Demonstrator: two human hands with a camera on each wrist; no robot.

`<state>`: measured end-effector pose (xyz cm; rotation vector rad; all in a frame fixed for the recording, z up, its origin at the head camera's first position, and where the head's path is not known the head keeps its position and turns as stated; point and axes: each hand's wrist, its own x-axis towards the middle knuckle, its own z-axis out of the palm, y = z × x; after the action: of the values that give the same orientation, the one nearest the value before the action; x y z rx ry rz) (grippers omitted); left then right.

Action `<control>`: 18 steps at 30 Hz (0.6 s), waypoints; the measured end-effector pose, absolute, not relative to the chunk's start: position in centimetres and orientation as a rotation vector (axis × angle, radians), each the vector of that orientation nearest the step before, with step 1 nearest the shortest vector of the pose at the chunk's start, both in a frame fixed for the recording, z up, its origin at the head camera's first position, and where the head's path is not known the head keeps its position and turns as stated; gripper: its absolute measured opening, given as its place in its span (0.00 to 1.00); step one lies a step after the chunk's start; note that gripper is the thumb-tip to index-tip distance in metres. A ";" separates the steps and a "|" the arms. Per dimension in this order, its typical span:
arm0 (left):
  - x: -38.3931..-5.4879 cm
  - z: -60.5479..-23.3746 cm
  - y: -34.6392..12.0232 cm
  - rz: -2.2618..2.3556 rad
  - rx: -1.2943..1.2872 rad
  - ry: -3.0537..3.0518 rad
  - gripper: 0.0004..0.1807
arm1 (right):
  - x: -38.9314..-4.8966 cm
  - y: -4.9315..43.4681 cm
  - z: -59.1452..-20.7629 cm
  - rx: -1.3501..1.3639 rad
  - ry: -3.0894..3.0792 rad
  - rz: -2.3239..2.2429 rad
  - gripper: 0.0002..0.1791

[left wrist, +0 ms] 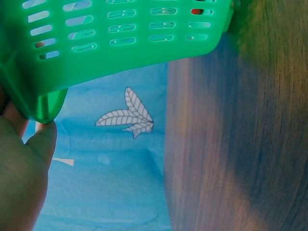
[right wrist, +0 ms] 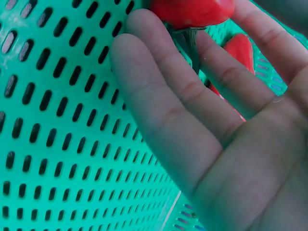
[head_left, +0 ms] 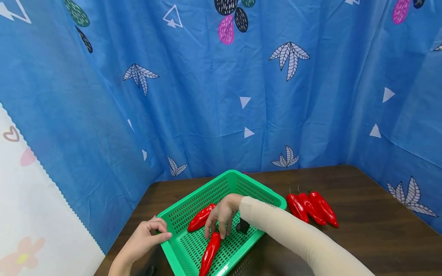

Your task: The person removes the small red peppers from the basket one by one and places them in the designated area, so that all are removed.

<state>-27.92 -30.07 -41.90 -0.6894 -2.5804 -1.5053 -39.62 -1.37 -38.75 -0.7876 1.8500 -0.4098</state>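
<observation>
A green perforated plastic basket (head_left: pixel 192 198) stands at an angle on the wooden table. Its left rim is pinched by my left hand (head_left: pixel 146 237), thumb and fingers at the edge; the left wrist view shows the hand (left wrist: pixel 24 168) at the basket's corner (left wrist: pixel 130 55). Inside the basket, my right hand (head_left: pixel 224 214) reaches down over the stem end of a red chili pepper (head_left: pixel 210 255). In the right wrist view its fingers are spread and fairly straight, with the pepper (right wrist: pixel 192 12) at the fingertips. A second red pepper (head_left: pixel 199 219) lies farther back in the basket.
Three red peppers (head_left: pixel 310 209) lie side by side on the dark wooden table (head_left: pixel 359 214), right of the basket. Behind and beside the table hangs a blue patterned curtain (head_left: pixel 214 107). A white patterned cloth (head_left: pixel 38 214) is at the left.
</observation>
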 end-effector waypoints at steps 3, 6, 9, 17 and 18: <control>-27.9 -41.9 -30.1 -1.515 -0.686 -2.585 0.06 | -39.6 -1.4 -38.8 -0.788 1.849 -0.412 0.25; -27.9 -41.8 -30.0 -1.512 -0.692 -2.587 0.06 | -39.6 -1.2 -38.9 -0.777 1.844 -0.432 0.24; -27.9 -41.8 -30.0 -1.502 -0.700 -2.589 0.06 | -39.7 -1.1 -38.9 -0.772 1.831 -0.447 0.24; -27.8 -41.7 -30.1 -1.519 -0.665 -2.606 0.07 | -39.8 -1.1 -38.8 -0.796 1.825 -0.420 0.22; -27.8 -41.7 -30.2 -1.520 -0.661 -2.608 0.07 | -39.9 -1.2 -38.8 -0.799 1.823 -0.411 0.22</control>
<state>-27.77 -30.17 -41.66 -0.6606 -2.6080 -1.5202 -39.87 -1.15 -38.82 -0.7991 1.8228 -0.4110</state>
